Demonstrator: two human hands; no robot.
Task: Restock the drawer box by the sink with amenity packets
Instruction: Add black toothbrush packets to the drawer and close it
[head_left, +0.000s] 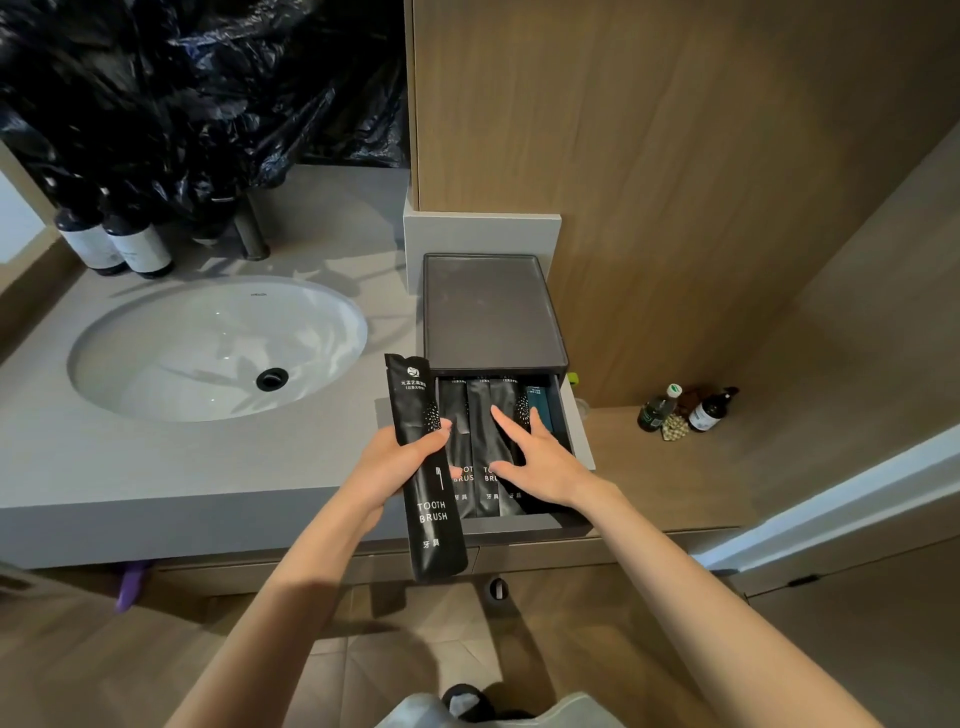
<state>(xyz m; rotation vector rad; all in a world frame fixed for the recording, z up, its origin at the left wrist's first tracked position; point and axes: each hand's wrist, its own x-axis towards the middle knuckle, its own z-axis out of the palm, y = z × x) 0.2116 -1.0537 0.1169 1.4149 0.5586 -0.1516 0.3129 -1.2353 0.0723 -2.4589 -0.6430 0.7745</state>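
Restocking is judged to be mid-way: one long black foil packet printed "TOOTH BRUSH" (427, 467) is clamped in the left hand (400, 457), fingers wrapped round its middle, and is held upright just left of the pulled-out drawer (566, 431) of the dark grey plastic drawer box (491, 306). The box stands on the grey stone bench (171, 467), right of the white oval sink (218, 345) and against a wooden wall panel (675, 156).

The right hand (540, 457) is spread open, fingers apart, and is laid flat on the black packets already lying in the drawer (485, 431); nothing is gripped by it. At least three such packets are seen side by side, with a teal packet (537, 402) at the far right edge.

Next move, as judged: a gap is to be made or kept at the drawer's left side by the right hand, and the held packet is to be tilted flat, printed face up, and slid in lengthwise beside the others.

Obstacles: the drawer looks nearly full across its width, so the fit is expected to be tight; the packet's upper end may catch under the box top. The right hand itself covers part of the space.

Surroundings: two dark bottles with pale labels (117, 244) behind the sink, a crumpled black plastic sheet (197, 88) above them, small bottles on the floor (685, 410) at right.
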